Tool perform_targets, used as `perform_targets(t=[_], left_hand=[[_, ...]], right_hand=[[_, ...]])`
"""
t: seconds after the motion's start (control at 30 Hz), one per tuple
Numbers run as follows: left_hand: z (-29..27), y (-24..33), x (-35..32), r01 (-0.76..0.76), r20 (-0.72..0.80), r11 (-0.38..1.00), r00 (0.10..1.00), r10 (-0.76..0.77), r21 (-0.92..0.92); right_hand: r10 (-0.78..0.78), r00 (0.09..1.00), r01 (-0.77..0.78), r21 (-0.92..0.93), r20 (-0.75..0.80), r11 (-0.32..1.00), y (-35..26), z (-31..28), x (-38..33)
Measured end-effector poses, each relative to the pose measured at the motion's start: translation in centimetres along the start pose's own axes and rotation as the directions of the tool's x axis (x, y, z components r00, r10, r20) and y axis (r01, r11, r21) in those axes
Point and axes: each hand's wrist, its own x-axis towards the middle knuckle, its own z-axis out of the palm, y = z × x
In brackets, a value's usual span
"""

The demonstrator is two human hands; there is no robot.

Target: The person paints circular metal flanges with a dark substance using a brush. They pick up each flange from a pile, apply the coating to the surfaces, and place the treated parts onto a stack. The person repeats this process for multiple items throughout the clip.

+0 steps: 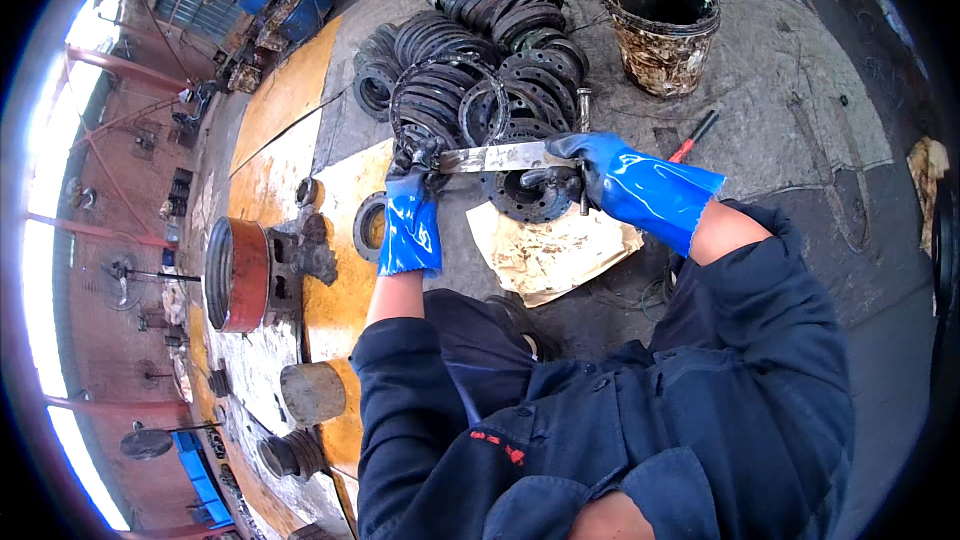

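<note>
My left hand (411,220), in a blue rubber glove, is closed round the dark, blocky left end of a flat metal bar (497,157). My right hand (630,183), gloved the same way, grips the bar's right end, where a thin upright rod (584,112) crosses it. Together they look like a bar clamp, held level in front of me. Just behind the bar, a thin dark ring (397,100) stands over a pile of round flanges (440,48). Below the bar lies a flange with bolt holes (521,202), partly on a stained cardboard sheet (545,265).
A grimy bucket (660,52) stands behind my right hand, near a tool with a red-and-black handle (694,137). To the left are a rusty red drum (243,275), a grey cylinder (313,393) and a loose ring (371,227) on yellow-and-white flooring.
</note>
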Motion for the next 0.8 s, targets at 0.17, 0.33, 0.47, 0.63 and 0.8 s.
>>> perform_targets(t=[0.17,0.33,0.47,0.63,0.8], left_hand=[[-0.7,-0.7,-0.5,-0.033,-0.048,0.999,0.998,0.035,0.043],[-1.7,-1.4,-0.9,-0.054,-0.097,0.993,0.993,0.064,0.101],[-2.7,-1.1,-0.9,-0.086,-0.128,0.983,0.986,0.107,0.160],[-3.3,-1.7,-0.4,-0.138,-0.150,0.958,0.972,0.179,0.250],[-4.5,-3.4,0.1,-0.237,-0.182,0.870,0.922,0.341,0.434]], right_hand=[[-0.029,0.998,0.035,0.095,-0.063,0.995,1.3,1.4,2.1],[-0.049,0.999,0.050,0.046,-0.020,0.998,1.6,2.1,3.0],[-0.096,0.990,0.097,-0.004,0.102,0.995,1.1,2.1,2.9],[-0.092,0.994,0.073,-0.247,-0.064,0.966,1.6,-0.2,4.2],[-0.203,0.979,0.186,-0.277,-0.033,0.943,1.9,2.3,2.8]])
